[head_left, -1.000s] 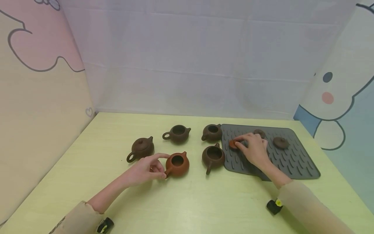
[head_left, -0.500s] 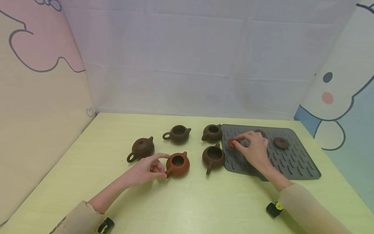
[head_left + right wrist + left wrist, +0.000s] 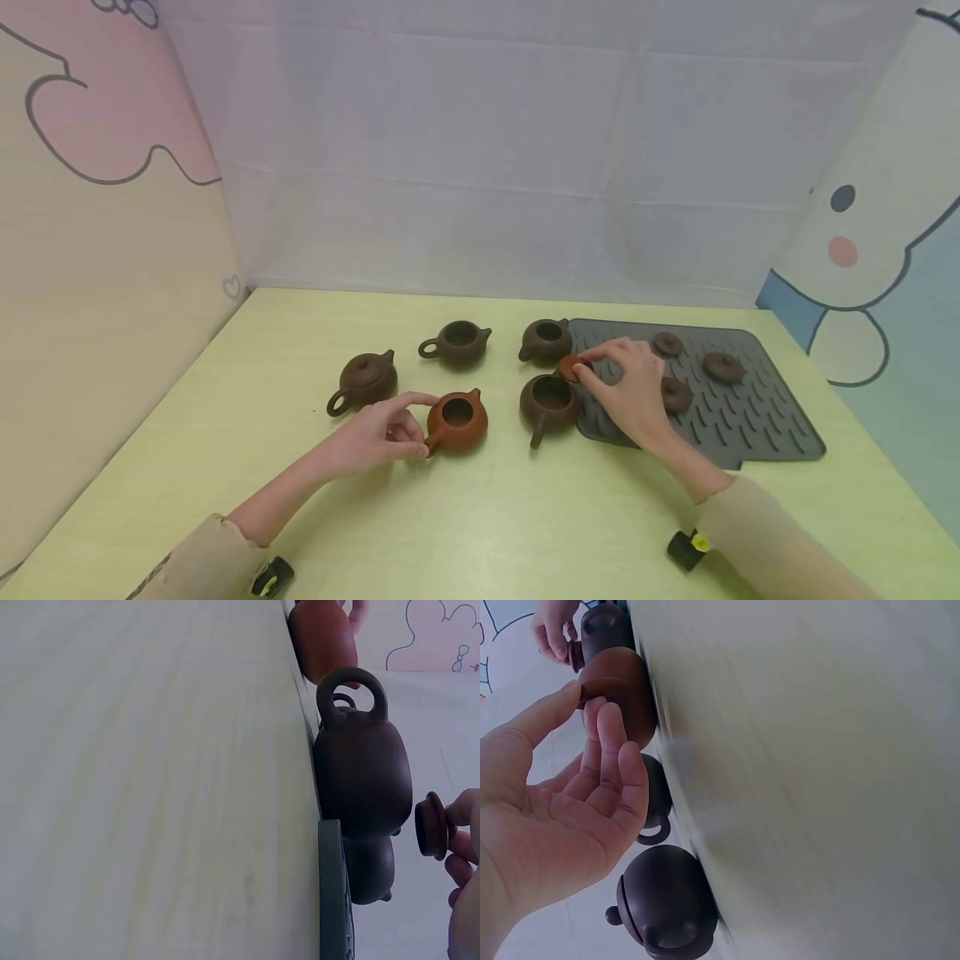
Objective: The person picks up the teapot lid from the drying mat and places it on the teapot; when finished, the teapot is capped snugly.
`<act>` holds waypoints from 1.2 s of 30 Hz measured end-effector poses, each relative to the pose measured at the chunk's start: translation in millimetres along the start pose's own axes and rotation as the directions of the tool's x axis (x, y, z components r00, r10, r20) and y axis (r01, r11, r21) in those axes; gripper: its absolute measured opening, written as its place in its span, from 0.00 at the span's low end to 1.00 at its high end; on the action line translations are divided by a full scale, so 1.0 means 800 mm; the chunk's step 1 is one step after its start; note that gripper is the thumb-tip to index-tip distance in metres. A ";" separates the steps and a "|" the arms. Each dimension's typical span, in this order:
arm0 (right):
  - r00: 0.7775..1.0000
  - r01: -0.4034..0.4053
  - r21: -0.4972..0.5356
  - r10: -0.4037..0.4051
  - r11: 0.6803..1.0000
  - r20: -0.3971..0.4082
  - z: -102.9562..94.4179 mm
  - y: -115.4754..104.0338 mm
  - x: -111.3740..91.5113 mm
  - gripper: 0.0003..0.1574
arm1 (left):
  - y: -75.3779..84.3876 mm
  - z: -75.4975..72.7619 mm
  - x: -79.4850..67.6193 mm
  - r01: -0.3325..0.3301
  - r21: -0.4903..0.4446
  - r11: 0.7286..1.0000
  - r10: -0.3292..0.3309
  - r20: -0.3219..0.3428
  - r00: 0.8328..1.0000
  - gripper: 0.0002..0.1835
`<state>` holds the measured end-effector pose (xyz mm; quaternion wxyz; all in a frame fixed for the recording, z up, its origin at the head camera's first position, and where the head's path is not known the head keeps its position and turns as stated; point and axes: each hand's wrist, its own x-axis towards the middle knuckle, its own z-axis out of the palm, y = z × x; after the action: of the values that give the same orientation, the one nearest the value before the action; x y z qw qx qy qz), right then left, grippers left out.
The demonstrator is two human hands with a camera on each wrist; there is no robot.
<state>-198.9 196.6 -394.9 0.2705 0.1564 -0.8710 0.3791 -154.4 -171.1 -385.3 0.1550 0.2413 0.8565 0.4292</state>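
Observation:
My left hand (image 3: pixel 375 440) holds a reddish-brown clay teapot (image 3: pixel 468 432) by its handle, the index finger reaching to its top. This teapot stands lidless on the table, its round opening facing up. In the left wrist view the thumb and fingers meet at the handle of the reddish teapot (image 3: pixel 636 682). Between thumb and fingertips, my right hand (image 3: pixel 636 392) pinches a small reddish lid (image 3: pixel 568 368) by its knob. The lid is raised, tilted on edge, beside a lidless dark brown teapot (image 3: pixel 551 408); its inner rim shows in the right wrist view, where the lid (image 3: pixel 430 827) faces left.
Two more lidless dark teapots stand farther back, one left (image 3: pixel 459 343) and one (image 3: pixel 544 342) at the mat's corner. A lidded dark teapot (image 3: pixel 369 382) is behind my left hand. Three dark lids lie on the grey ridged mat (image 3: pixel 757 425) at right.
My right hand has lifted the reddish lid off the mat and carried it left toward the teapots, uncovering a dark lid behind it. The left hand and its teapot stay put.

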 end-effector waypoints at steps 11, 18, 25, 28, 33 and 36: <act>0.999 0.032 0.050 -0.033 0.998 0.016 0.015 -0.026 -0.003 0.07 | 0.002 -0.001 0.000 -0.002 -0.012 1.000 0.002 0.007 1.000 0.32; 0.997 0.075 0.086 -0.077 0.993 0.018 0.029 -0.044 -0.003 0.07 | 0.003 -0.001 0.001 -0.002 -0.009 1.000 0.002 0.004 1.000 0.33; 0.995 0.100 0.122 -0.102 0.987 0.007 0.040 -0.064 -0.003 0.07 | 0.002 -0.001 0.001 -0.004 -0.018 1.000 0.004 0.004 1.000 0.32; 0.994 0.102 0.129 -0.104 0.986 0.014 0.045 -0.068 -0.003 0.08 | 0.002 -0.001 0.002 -0.005 -0.015 1.000 0.005 0.003 1.000 0.32; 0.993 0.100 0.140 -0.107 0.985 0.040 0.053 -0.075 -0.004 0.08 | 0.003 -0.001 0.002 -0.002 -0.006 1.000 0.002 0.001 1.000 0.32; 0.992 0.104 0.148 -0.113 0.984 0.054 0.059 -0.080 -0.006 0.07 | 0.003 -0.001 0.001 0.004 -0.006 1.000 -0.004 0.000 1.000 0.32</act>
<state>-181.3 118.9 -387.5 0.2515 0.2345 -0.8394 0.4210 -154.9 -170.1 -382.8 0.1567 0.2391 0.8557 0.4314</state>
